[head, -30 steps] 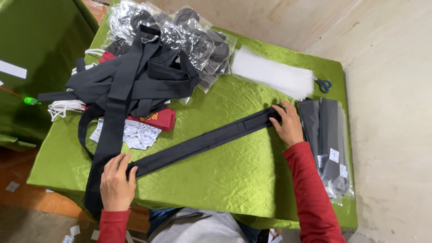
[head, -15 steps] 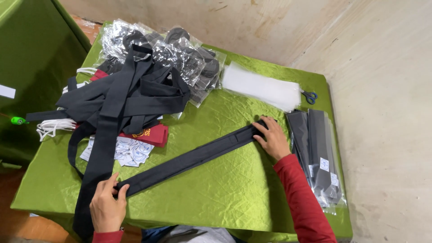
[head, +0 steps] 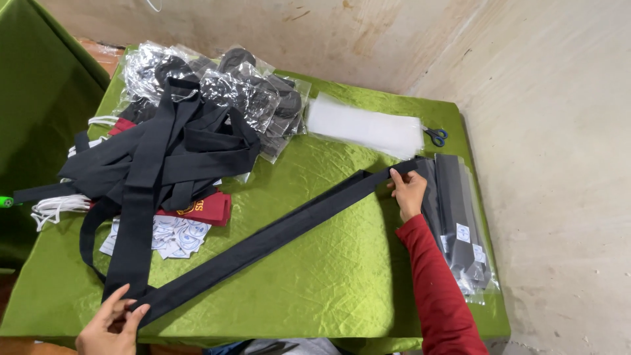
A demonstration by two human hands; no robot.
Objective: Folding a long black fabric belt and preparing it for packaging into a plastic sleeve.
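A long black cloth band (head: 276,227) lies stretched slantwise across the green table (head: 328,289). My left hand (head: 110,326) pinches its near end at the table's front left corner. My right hand (head: 408,190), in a red sleeve, holds the far end down near the right side, fingers on the band's tip. The band looks folded double along its length and taut between both hands.
A heap of black bands (head: 158,158) lies at the left over a red cloth piece (head: 204,209) and small white-blue labels (head: 172,236). Clear bags with black items (head: 243,92) at the back, a white sheet stack (head: 365,126), scissors (head: 436,136), packed bands (head: 460,217) at right.
Both hands have drawn further apart, pulling the band straighter and longer across the table. The view has shifted, so my left hand now sits at the lower edge.
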